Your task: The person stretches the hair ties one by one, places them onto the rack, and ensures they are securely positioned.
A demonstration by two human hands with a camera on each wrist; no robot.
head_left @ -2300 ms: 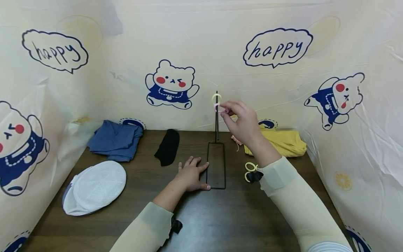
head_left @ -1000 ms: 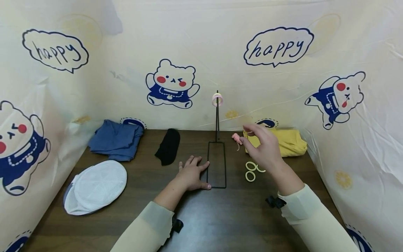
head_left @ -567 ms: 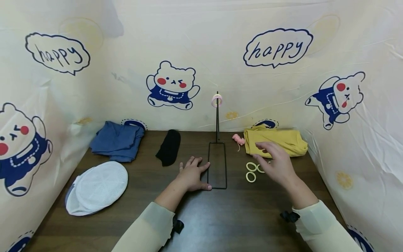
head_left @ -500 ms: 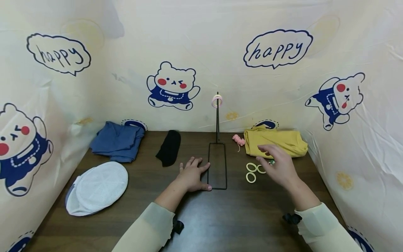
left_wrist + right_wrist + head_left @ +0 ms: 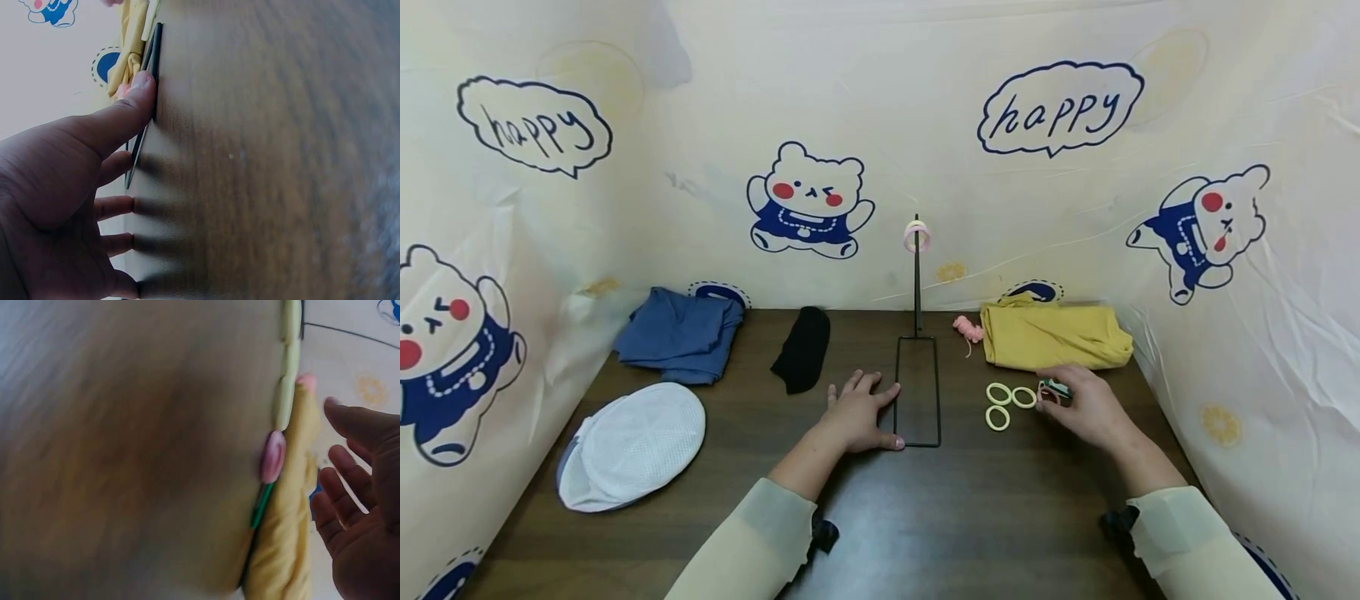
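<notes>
My left hand (image 5: pixel 856 417) lies on the table with fingers spread. Its thumb and index finger touch the left edge of a black wire stand's rectangular base (image 5: pixel 937 392). A pink ring (image 5: pixel 927 242) and a pale yellow ring hang together near the top of the stand's upright. Over the right side, my right hand (image 5: pixel 1086 408) hovers with thumb and fingers parted. In the right wrist view its fingers are apart from a pink ring (image 5: pixel 273 456) on the table. Beside that ring lies a small green item (image 5: pixel 261 503). Several pale yellow rings (image 5: pixel 988 418) lie just left of it.
A folded yellow cloth (image 5: pixel 1052 333) and a pink yarn bundle (image 5: pixel 967 328) lie at the back right. To the left are a black sock (image 5: pixel 802 350), a folded blue cloth (image 5: pixel 677 333) and a white cap (image 5: pixel 632 446). A printed cloth backdrop (image 5: pixel 700 217) encloses the table.
The right hand has left a pink ring on the upright, then moved right and down to the pink ring and green item. My left hand stays at the base.
</notes>
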